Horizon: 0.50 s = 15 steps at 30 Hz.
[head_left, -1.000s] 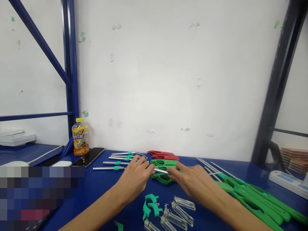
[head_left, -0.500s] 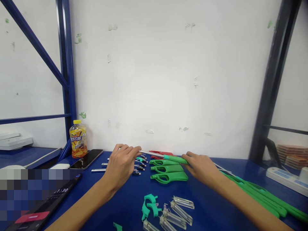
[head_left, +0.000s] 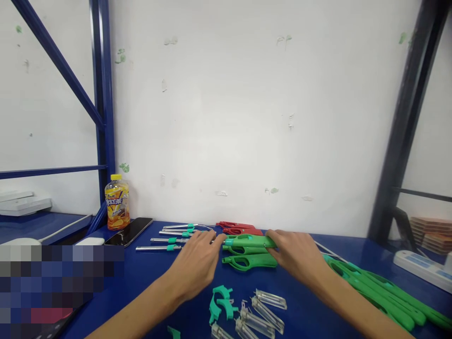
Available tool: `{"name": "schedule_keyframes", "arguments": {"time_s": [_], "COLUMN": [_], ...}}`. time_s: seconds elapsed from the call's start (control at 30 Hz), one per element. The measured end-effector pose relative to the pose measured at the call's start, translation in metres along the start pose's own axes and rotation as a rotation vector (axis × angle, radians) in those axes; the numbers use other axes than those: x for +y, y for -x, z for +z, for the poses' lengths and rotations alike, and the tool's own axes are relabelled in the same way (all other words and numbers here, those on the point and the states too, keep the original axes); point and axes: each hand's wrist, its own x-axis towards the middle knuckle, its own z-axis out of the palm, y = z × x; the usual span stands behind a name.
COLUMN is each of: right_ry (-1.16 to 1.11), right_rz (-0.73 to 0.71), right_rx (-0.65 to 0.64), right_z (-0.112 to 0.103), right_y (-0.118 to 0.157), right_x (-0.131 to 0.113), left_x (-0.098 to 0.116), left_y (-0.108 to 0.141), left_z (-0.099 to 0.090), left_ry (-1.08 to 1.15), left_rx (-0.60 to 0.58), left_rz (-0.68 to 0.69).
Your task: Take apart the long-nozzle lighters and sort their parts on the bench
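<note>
Both hands grip one long-nosed lighter with a green handle and teal collar, held level above the table. My right hand is closed round the handle's rear end. My left hand is closed at the front by the teal collar, and its fingers hide most of the metal tube. Just below lie green lighter handle shells, and two red handle shells lie behind. Left of my left hand rest several metal lighter tubes with teal collars and thin wires.
Teal trigger pieces and several clear fuel tanks lie at the front. Long green lighters lie beside my right forearm. A drink bottle, a phone and a power strip stand around the blue table.
My left hand has slid right along the metal tube to the teal collar, close to my right hand. The tubes on the left show more fully. The view has shifted slightly.
</note>
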Motion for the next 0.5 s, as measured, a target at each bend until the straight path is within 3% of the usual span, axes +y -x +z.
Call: {"name": "schedule_keyframes", "arguments": {"time_s": [0.1,0.27,0.5], "right_ry": [-0.041,-0.204,-0.556], "right_rz": [-0.042,-0.025,0.191], "right_rx": [0.038,0.146,0.220], "right_z": [0.000,0.003,0.012], "right_y": [0.003,0.004,-0.002], "right_x": [-0.007,-0.007,0.002], "left_x": [0.008,0.002,-0.009], "left_y": [0.004,0.000,-0.004], "left_z": [0.005,0.004,0.003], "left_ry": [0.118,0.067,0.044], "left_rx": [-0.008,-0.026,0.025], "left_rz": [-0.012,-0.045,-0.183]}}
